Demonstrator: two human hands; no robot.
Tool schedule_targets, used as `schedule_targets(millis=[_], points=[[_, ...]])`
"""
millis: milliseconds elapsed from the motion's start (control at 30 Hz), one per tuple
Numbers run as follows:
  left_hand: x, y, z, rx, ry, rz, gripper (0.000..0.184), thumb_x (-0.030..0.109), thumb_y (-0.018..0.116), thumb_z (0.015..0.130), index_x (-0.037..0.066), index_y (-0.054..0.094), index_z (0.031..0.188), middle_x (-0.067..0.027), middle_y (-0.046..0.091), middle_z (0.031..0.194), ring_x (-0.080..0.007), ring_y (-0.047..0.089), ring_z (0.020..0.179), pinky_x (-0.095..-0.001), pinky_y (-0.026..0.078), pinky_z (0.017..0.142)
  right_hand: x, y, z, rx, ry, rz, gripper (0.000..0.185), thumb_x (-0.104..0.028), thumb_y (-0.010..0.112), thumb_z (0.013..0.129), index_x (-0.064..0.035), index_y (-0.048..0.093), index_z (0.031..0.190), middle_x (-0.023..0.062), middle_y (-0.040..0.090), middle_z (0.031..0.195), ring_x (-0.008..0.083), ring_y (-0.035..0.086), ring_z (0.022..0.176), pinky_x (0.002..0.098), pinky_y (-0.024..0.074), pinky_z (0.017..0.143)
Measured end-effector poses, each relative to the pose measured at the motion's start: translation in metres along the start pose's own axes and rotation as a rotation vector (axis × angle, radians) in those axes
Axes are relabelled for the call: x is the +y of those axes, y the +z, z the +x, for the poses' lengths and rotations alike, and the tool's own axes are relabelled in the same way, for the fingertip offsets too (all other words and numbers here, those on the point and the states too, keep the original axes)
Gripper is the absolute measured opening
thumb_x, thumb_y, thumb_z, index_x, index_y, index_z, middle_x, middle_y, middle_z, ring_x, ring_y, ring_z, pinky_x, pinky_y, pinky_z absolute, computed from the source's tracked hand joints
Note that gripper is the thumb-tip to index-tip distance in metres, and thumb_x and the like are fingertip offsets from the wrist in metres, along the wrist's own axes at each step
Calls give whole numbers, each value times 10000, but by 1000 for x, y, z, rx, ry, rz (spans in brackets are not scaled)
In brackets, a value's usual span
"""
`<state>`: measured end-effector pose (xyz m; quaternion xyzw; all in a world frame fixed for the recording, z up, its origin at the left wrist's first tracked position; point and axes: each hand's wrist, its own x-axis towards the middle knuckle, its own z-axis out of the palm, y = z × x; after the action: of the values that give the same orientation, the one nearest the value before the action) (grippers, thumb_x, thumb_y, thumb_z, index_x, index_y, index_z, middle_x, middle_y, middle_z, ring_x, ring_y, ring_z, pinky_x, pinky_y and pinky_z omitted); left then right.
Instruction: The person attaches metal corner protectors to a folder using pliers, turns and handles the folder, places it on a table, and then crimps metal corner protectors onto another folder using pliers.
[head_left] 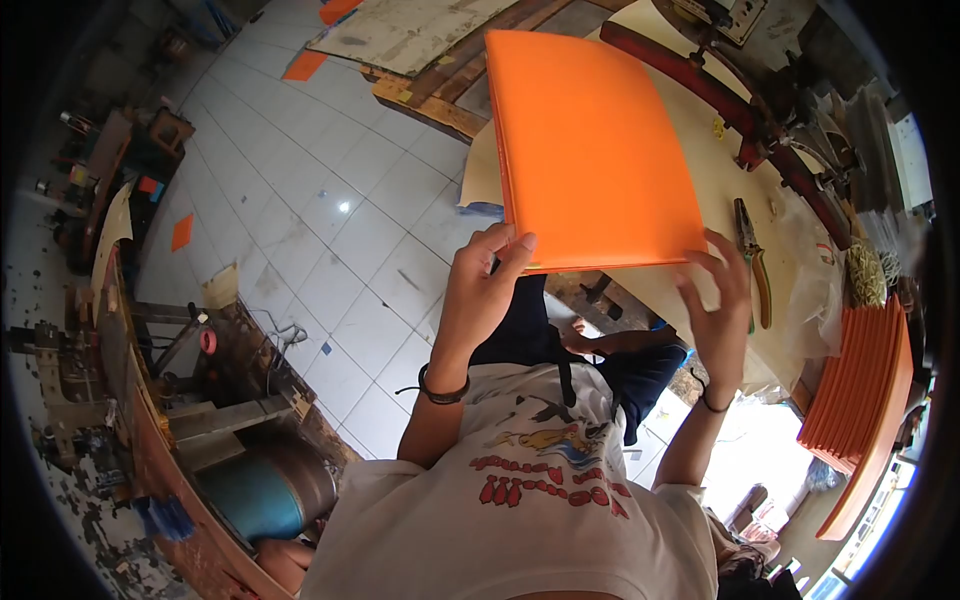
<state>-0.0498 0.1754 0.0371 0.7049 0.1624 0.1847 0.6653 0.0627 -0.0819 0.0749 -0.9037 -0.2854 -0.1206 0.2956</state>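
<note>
An orange folder [595, 150] with a smooth cover is held up in front of me over the worktable's edge. At its lower left corner my left hand [482, 285] is closed, thumb on the cover and fingers at the edge. My right hand [722, 300] has its fingertips at the lower right corner, with the fingers curved and partly spread. Pliers [757, 265] with yellow-green handles lie on the table just beyond my right hand. Further right stands a tall stack of orange folders [855, 395].
The worktable [690, 305] carries a dark red metal bar [720, 95] of a machine and a plastic bag [815, 290]. At left are a wooden bench [150, 440] and a blue-green drum [255, 497]. Orange scraps [182, 232] lie on the tiled floor [345, 275].
</note>
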Motion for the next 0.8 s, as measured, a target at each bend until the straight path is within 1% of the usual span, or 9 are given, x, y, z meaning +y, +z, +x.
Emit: schedule_targets(millis=[100,167,267,367,467,567,700,733,800], points=[[-13,4,-6,61,21,73,313,279,550,965,10,667,1075,-62,526,1145,-182,435,966,-312,385,872,26,-31,-14,135,65,-135,318,-115,702,814,-86,615,1119,135,520,1307,368,515,1189,459,401,995],[-26,4,-10,108,-8,78,316,286,547,967,8,673,1048,-78,471,1274,-205,430,1052,-334,380,922,43,-36,-21,197,275,46,332,-154,678,840,-91,596,1155,151,519,1298,376,488,1212,472,384,1004],[-23,7,-11,118,4,228,365,306,508,975,1,669,1096,-97,336,1448,-223,391,1276,-363,301,1064,70,-31,-37,49,159,-429,322,-207,645,870,-88,579,1161,166,520,1276,379,469,1218,479,364,1009],[-26,0,-6,-27,31,115,289,258,545,968,6,672,1032,-110,338,1453,-279,300,1346,-377,292,1078,66,-28,-40,38,226,-427,291,-244,619,886,-72,576,1117,176,524,1237,375,480,1172,486,360,984],[-30,5,-5,-198,50,-20,277,189,530,962,-3,662,1112,-108,357,1452,-236,330,1354,-386,275,1093,65,-27,-35,47,215,-390,256,-229,619,887,-55,568,1068,178,536,1177,375,510,1094,476,399,914],[-36,13,-3,-192,-2,-188,247,142,542,951,-5,665,1106,-113,379,1435,-223,377,1320,-363,279,1089,72,-29,-35,37,162,-424,249,-222,614,895,-42,560,1059,192,533,1135,374,531,1043,446,439,841],[-26,17,-6,-20,6,37,237,149,560,943,-29,662,1062,-60,477,1231,-170,483,1170,-310,354,1015,55,-54,-23,-100,473,-57,271,-271,526,953,-7,574,997,158,574,910,291,550,750,397,441,699],[-26,17,-6,4,63,168,239,155,552,954,-35,658,1053,-35,474,1133,-126,506,1033,-263,403,891,59,-58,-27,-118,559,84,325,-274,493,966,37,586,989,115,586,831,227,503,650,371,412,647],[-21,20,-5,32,94,111,195,140,578,942,-28,652,1008,-55,499,1060,-152,484,982,-273,405,834,59,-56,-45,13,580,714,353,-267,482,969,70,583,1007,120,599,856,214,536,665,361,447,645]])
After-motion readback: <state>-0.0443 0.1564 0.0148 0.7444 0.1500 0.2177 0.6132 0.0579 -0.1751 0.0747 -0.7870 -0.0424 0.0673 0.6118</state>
